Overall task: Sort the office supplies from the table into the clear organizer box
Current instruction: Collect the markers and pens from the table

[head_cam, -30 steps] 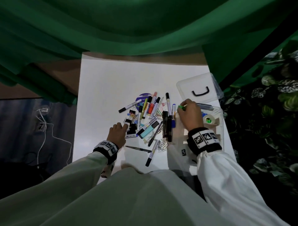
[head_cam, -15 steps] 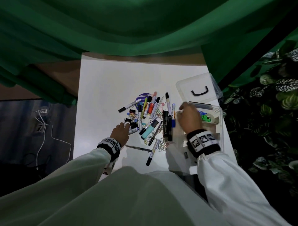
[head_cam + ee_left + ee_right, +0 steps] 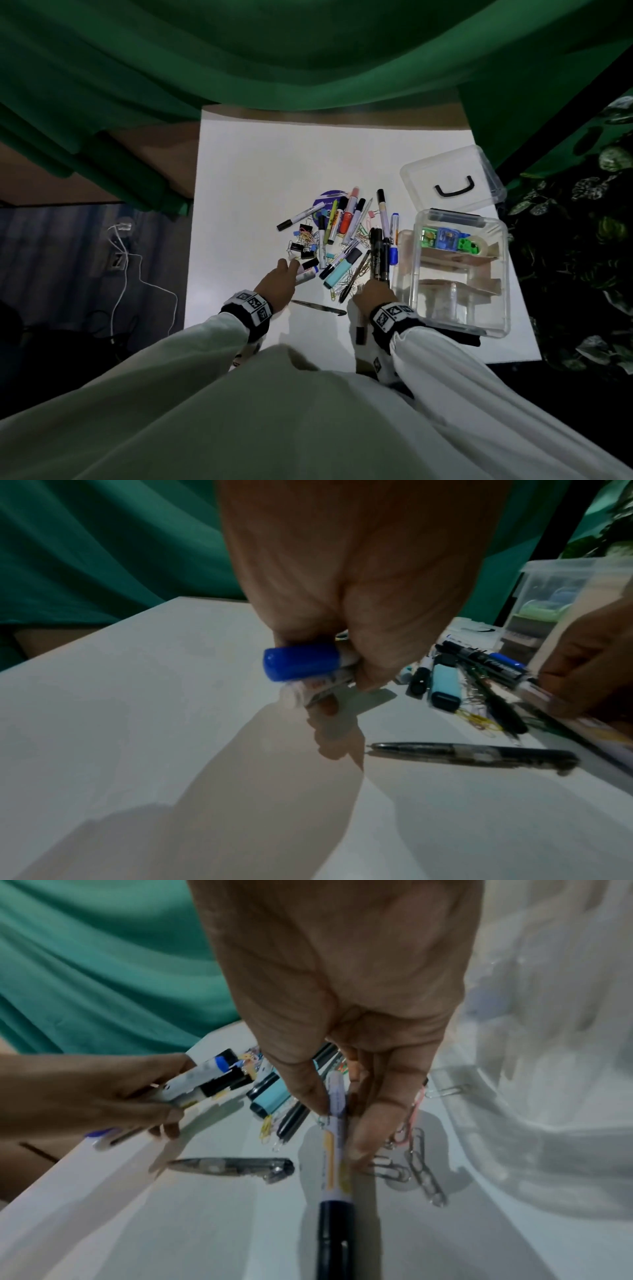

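A heap of markers, pens and clips (image 3: 342, 240) lies mid-table. My left hand (image 3: 279, 281) (image 3: 329, 680) grips two white markers, one with a blue cap (image 3: 299, 664), at the heap's near left edge. My right hand (image 3: 371, 291) (image 3: 337, 1112) pinches a white marker with a black cap (image 3: 335, 1167) between thumb and fingers, just left of the clear organizer box (image 3: 459, 325). The box holds green and blue items (image 3: 445, 240) and a tape roll in its far compartment.
The box lid (image 3: 452, 178) with a black handle lies beyond the box. A dark pen (image 3: 317, 306) lies between my hands, and loose paper clips (image 3: 418, 1164) by the box wall. Green drapes hang behind; plants stand right of the table.
My right hand left the box, where it dropped the green item, and came back toward me to pinch the marker. My left hand closed on two markers.
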Demonstrator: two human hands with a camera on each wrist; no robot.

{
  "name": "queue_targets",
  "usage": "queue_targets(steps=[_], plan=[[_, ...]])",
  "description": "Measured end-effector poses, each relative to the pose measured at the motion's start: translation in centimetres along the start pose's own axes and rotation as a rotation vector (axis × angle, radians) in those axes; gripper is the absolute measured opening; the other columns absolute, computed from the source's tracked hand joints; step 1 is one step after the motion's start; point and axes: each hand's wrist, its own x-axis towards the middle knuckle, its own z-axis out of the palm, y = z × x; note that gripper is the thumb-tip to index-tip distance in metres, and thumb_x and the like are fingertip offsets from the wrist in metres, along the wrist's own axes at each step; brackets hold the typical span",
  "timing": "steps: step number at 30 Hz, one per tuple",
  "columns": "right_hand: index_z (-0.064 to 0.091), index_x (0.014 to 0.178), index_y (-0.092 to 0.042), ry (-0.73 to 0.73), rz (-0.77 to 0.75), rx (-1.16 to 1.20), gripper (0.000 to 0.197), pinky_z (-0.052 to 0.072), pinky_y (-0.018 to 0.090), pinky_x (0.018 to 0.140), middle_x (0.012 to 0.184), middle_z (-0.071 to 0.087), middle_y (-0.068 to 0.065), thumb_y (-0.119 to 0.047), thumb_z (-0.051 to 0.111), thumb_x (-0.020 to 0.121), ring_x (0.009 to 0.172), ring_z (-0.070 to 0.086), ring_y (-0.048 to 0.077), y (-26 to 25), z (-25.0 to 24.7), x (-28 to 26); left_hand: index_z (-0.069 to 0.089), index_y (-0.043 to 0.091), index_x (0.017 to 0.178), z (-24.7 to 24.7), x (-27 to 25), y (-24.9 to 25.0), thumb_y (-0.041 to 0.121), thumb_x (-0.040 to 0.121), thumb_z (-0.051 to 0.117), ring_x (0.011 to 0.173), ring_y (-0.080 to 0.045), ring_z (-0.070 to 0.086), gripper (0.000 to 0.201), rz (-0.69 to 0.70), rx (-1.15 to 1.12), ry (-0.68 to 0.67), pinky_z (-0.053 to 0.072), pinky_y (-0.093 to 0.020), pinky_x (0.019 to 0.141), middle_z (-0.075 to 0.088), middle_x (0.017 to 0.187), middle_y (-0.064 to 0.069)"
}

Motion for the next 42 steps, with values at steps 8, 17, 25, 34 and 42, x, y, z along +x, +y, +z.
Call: queue_targets(steps=[8, 17, 25, 34, 42], plan=[[0.035, 0.131, 0.001, 0.107, 0.129, 0.339, 0.047, 0.045, 0.033, 0.071, 0.112, 0.062, 0.019, -0.018, 0.052, 0.092, 0.095, 0.061, 0.033, 0.6, -1.9, 0.5, 0.042, 0.007, 0.122, 1.0, -1.0, 2.4, 0.011, 0.086, 0.058, 0.076, -0.04, 0.058, 0.04, 0.136, -0.101, -0.068, 0.036, -0.033, 0.059, 0.042, 0.116, -0.016], [0.039, 0.128, 0.002, 0.386, 0.224, 0.51, 0.039, 0.046, 0.037, 0.079, 0.123, 0.055, 0.026, -0.01, 0.049, 0.092, 0.106, 0.058, 0.04, -0.1, -2.7, 2.4, 0.047, 0.008, 0.124, 1.6, -0.8, 3.2, 0.024, 0.093, 0.056, 0.091, -0.038, 0.061, 0.036, 0.16, 0.069, -0.183, 0.041, -0.036, 0.066, 0.044, 0.122, -0.016], [0.03, 0.137, 0.006, 0.378, 0.308, 0.321, 0.069, 0.045, 0.045, 0.1, 0.144, 0.028, 0.033, -0.025, 0.066, 0.087, 0.125, 0.045, 0.044, -1.3, -2.8, 4.0, 0.048, 0.011, 0.122, -0.5, -1.1, 2.2, 0.026, 0.095, 0.052, 0.098, -0.033, 0.06, 0.032, 0.119, -0.036, -0.124, 0.046, -0.037, 0.077, 0.062, 0.114, -0.013], [0.055, 0.08, -0.003, 0.152, 0.202, 0.206, 0.014, 0.05, 0.031, 0.071, 0.107, 0.067, 0.02, -0.012, 0.063, 0.088, 0.087, 0.063, 0.032, 0.1, -3.5, 3.9, 0.049, 0.011, 0.114, -1.6, -1.4, 1.9, 0.026, 0.093, 0.054, 0.091, -0.033, 0.061, 0.027, 0.063, -0.12, -0.065, 0.043, -0.034, 0.069, 0.065, 0.108, -0.013], [0.048, 0.12, 0.001, 0.258, 0.115, 0.47, 0.034, 0.039, 0.028, 0.069, 0.112, 0.061, 0.018, -0.024, 0.051, 0.096, 0.094, 0.06, 0.031, -1.3, -5.6, 1.6, 0.046, 0.013, 0.113, -2.2, -1.1, 2.7, 0.038, 0.097, 0.051, 0.083, -0.034, 0.064, 0.03, 0.024, -0.271, 0.027, 0.043, -0.033, 0.064, 0.067, 0.099, -0.011]])
